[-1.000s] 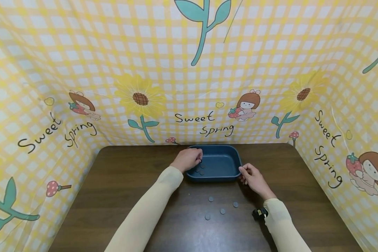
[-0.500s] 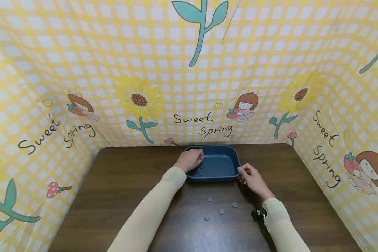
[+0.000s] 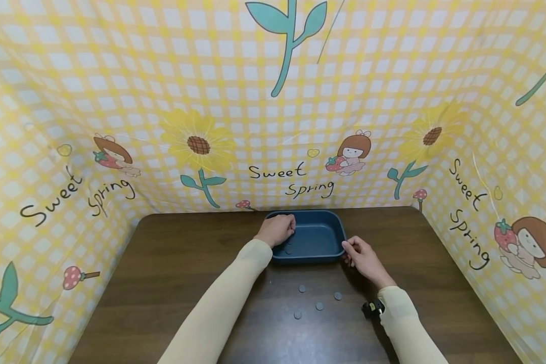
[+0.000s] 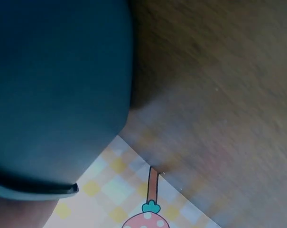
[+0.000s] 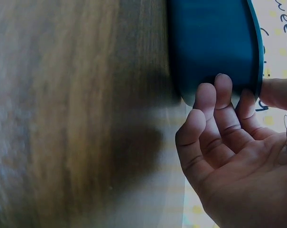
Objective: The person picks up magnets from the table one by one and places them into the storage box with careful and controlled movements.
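A dark blue rectangular tray (image 3: 316, 245) with raised walls sits at the far edge of the table. My left hand (image 3: 276, 230) reaches over its left side, fingers curled and pointing down inside; I cannot tell what they hold. Beneath that hand, a few small round grey discs (image 3: 288, 251) lie on the tray's floor. At the tray's right front corner, my right hand (image 3: 363, 257) pinches the rim, thumb on top and fingers along the outer wall. The right wrist view shows those fingers (image 5: 223, 92) against the tray (image 5: 214, 42). More grey discs (image 3: 319, 306) lie on the table in front.
The brown wooden table (image 3: 177, 303) is enclosed at the back and sides by a yellow checked cloth (image 3: 236, 126). Directly behind the tray, the cloth meets the table edge. A black wrist device (image 3: 372, 309) hangs at the right sleeve.
The left hand has shifted slightly right over the tray, covering more of the discs inside. The right hand keeps its hold on the rim. The whole head view has drifted slightly.
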The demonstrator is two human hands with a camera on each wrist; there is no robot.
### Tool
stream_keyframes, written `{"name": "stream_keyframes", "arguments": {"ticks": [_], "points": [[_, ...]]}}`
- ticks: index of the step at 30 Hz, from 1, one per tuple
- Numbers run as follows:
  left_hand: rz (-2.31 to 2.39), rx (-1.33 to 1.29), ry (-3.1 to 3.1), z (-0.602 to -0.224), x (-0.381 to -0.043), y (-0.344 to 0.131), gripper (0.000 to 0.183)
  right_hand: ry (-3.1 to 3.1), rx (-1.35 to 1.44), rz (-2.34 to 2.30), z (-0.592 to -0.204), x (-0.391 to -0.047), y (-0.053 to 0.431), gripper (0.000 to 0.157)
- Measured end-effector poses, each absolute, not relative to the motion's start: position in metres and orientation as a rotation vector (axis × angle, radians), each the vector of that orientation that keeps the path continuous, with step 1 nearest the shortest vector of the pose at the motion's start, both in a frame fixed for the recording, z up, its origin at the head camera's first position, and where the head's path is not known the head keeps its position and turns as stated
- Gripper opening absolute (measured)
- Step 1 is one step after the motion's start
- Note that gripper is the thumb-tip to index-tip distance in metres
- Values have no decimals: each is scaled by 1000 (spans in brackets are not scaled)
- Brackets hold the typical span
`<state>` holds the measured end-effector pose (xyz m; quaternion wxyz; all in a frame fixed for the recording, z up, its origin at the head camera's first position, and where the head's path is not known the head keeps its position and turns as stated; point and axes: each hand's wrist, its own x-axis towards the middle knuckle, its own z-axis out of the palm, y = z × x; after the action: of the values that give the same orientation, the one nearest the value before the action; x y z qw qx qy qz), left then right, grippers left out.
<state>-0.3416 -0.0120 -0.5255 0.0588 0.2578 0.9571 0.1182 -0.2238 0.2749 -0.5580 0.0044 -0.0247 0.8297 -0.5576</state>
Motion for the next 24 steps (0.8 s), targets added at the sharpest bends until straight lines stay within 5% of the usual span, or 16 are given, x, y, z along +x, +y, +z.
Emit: {"name": "stream_keyframes", "arguments": {"ticks": [24], "points": [[333, 714, 2907, -526, -341, -7, 12, 2586, -84, -1768, -557, -223, 275, 26]]}}
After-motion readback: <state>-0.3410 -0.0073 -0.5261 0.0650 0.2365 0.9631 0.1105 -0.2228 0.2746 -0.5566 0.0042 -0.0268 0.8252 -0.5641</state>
